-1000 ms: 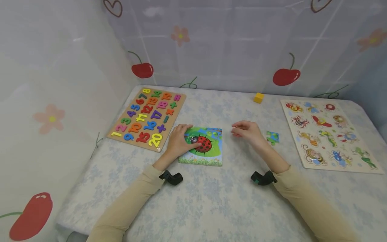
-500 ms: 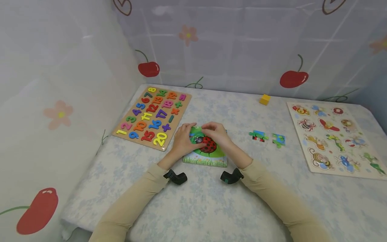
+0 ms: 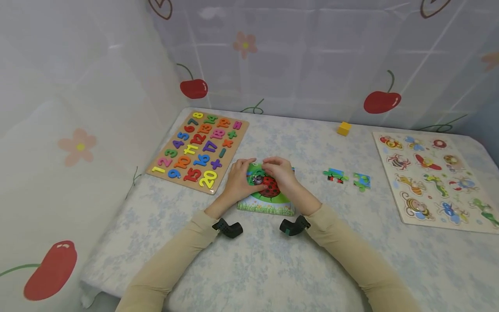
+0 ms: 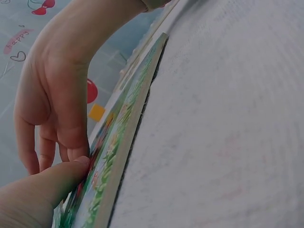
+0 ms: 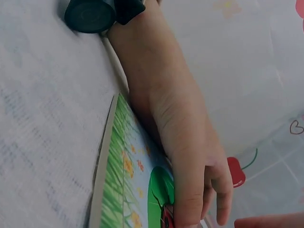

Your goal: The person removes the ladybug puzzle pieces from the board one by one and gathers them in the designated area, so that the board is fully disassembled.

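A square ladybug jigsaw puzzle (image 3: 269, 208) lies in front of me, its red ladybug (image 3: 273, 188) on a green leaf and a grassy strip along the near edge. My left hand (image 3: 238, 184) rests over its left side, the thumb stretched across onto the ladybug. Over the upper part, my right hand (image 3: 282, 175) bends its fingers down and pinches a small green puzzle piece (image 3: 258, 172), mostly covered by the fingers. In the left wrist view the right fingertips come down close to the left thumb (image 4: 71, 171). Two puzzle pieces, one blue-green with red (image 3: 335, 175), one blue-green (image 3: 362, 181), lie to the right.
A wooden number board (image 3: 196, 151) stands out at the left with its coloured numerals in place. On the right lies a pale insect peg board (image 3: 440, 182). Near the back edge sits a yellow cube (image 3: 344, 128). Patterned curtains rise behind and at the left.
My right hand has moved left from beside the puzzle to its upper part, uncovering a second loose piece. The left hand keeps its place on the puzzle. The head view has shifted slightly.
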The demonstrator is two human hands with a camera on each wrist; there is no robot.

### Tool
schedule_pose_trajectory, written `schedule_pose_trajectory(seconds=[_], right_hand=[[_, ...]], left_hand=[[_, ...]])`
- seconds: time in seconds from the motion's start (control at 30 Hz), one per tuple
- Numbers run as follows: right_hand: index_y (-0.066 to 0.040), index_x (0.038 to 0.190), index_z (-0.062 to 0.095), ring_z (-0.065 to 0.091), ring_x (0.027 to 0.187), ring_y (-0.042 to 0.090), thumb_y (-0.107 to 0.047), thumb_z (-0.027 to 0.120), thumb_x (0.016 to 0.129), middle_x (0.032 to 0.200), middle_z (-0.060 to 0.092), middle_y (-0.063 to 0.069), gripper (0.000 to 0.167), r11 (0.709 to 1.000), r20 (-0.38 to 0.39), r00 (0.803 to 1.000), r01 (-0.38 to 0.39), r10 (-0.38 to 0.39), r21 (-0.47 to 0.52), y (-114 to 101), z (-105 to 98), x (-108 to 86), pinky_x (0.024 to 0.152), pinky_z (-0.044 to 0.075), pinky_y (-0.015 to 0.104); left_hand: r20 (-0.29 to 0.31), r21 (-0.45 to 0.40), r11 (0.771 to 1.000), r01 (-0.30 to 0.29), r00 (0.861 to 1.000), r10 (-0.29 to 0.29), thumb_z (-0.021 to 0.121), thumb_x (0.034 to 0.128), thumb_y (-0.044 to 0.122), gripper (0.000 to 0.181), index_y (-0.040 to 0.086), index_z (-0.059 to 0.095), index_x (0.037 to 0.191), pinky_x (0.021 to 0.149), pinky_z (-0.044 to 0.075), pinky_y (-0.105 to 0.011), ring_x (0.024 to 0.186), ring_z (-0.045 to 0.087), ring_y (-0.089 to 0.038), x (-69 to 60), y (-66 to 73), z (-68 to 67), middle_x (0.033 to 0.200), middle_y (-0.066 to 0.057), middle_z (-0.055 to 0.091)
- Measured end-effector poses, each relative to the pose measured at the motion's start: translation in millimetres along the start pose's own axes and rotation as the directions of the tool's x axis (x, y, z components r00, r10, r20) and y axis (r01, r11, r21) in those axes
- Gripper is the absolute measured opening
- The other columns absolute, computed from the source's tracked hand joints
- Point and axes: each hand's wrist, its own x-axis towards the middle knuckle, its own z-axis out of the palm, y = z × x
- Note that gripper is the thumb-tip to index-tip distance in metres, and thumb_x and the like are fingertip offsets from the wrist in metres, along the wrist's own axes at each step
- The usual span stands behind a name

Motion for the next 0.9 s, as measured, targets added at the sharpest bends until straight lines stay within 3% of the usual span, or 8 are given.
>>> schedule_pose_trajectory(seconds=[0.13, 0.27, 0.4, 0.47, 0.67, 0.9], right_hand=[[0.007, 0.122, 0.058, 0.055, 0.109, 0.027, -0.003, 0.058, 0.090, 0.125, 0.057, 0.021, 0.033, 0.988, 0.008, 0.999, 0.047, -0.046, -0.145, 1.9, 0.6, 3.7, 0.097, 0.047, 0.039], [0.006, 0.118, 0.061, 0.059, 0.100, 0.026, -0.002, 0.060, 0.089, 0.118, 0.060, 0.022, 0.030, 0.948, 0.060, 0.991, 0.135, -0.123, -0.288, 4.7, -1.2, 7.7, 0.088, 0.051, 0.036], [0.006, 0.111, 0.064, 0.063, 0.090, 0.026, 0.000, 0.062, 0.088, 0.109, 0.062, 0.023, 0.024, 0.906, 0.094, 0.977, 0.212, -0.190, -0.367, 8.5, -4.2, 12.9, 0.080, 0.054, 0.033], [0.006, 0.109, 0.065, 0.064, 0.085, 0.022, 0.000, 0.064, 0.086, 0.103, 0.064, 0.020, 0.024, 0.899, 0.089, 0.975, 0.223, -0.205, -0.377, 9.9, -6.8, 14.3, 0.078, 0.054, 0.032], [0.006, 0.112, 0.064, 0.061, 0.075, 0.007, -0.001, 0.064, 0.086, 0.090, 0.061, 0.005, 0.026, 0.940, 0.005, 0.985, 0.166, -0.173, -0.298, 8.6, -22.6, 14.7, 0.080, 0.055, 0.032], [0.012, 0.122, 0.055, 0.062, 0.069, -0.002, 0.001, 0.057, 0.091, 0.086, 0.058, -0.002, 0.032, 0.970, -0.099, 0.982, 0.137, -0.159, -0.200, -2.1, -68.0, 9.3, 0.081, 0.056, 0.025]], left_hand=[[-0.002, 0.009, 1.000, -0.008, 1.000, 0.008, 0.082, 0.0719, 0.038, 0.085, 0.007, 0.042, 0.140, 0.095, 0.038, -0.049, 0.112, 0.043, -0.033, -0.2, -0.4, 0.8, 0.126, -0.018, 0.045], [-0.013, 0.014, 1.000, -0.026, 1.000, 0.026, 0.082, 0.0719, 0.038, 0.084, 0.007, 0.043, 0.139, 0.094, 0.039, -0.048, 0.111, 0.044, -0.033, -0.5, -1.3, 1.0, 0.126, -0.018, 0.045], [-0.014, 0.018, 0.999, -0.037, 0.999, 0.038, 0.082, 0.0718, 0.038, 0.084, 0.007, 0.044, 0.139, 0.093, 0.039, -0.048, 0.109, 0.044, -0.032, -0.6, -2.1, 1.1, 0.125, -0.018, 0.045], [-0.010, 0.015, 0.999, -0.033, 0.999, 0.033, 0.083, 0.0716, 0.038, 0.084, 0.007, 0.044, 0.139, 0.094, 0.039, -0.048, 0.110, 0.044, -0.032, -0.5, -1.4, 2.0, 0.125, -0.018, 0.045], [0.014, 0.002, 1.000, -0.008, 1.000, 0.008, 0.082, 0.0721, 0.039, 0.084, 0.008, 0.043, 0.140, 0.098, 0.038, -0.049, 0.114, 0.043, -0.033, 0.1, 1.9, 3.4, 0.127, -0.018, 0.044], [0.015, 0.011, 1.000, 0.014, 1.000, -0.014, 0.083, 0.0707, 0.039, 0.085, 0.008, 0.044, 0.140, 0.098, 0.039, -0.050, 0.116, 0.043, -0.034, -0.2, 2.3, 2.0, 0.129, -0.017, 0.044]])
